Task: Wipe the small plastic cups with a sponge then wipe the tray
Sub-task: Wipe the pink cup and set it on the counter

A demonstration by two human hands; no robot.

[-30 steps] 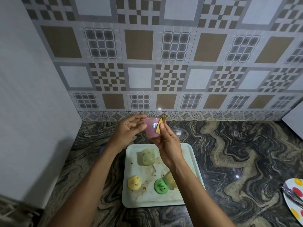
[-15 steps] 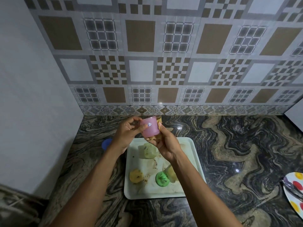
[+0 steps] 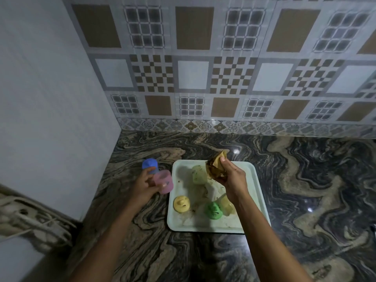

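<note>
My left hand (image 3: 145, 185) grips a pink cup (image 3: 163, 181) low over the counter, just left of the tray and beside a blue cup (image 3: 150, 165) standing there. My right hand (image 3: 232, 180) pinches a soiled yellow sponge (image 3: 215, 165) above the far part of the pale tray (image 3: 258, 192). On the dirty tray sit a pale green cup (image 3: 199, 174), a yellow cup (image 3: 181, 203), a bright green cup (image 3: 213, 210) and a pale yellow cup (image 3: 227, 205) partly hidden by my right forearm.
The tray lies on a dark marbled counter (image 3: 305, 190) in a corner. A white wall (image 3: 50, 98) runs along the left and a tiled backsplash (image 3: 223, 68) stands behind. Brown smears and crumbs mark the tray's floor.
My left hand has carried the pink cup down and left, away from the sponge, to beside the blue cup. My right hand with the sponge stays over the tray. The camera tilted.
</note>
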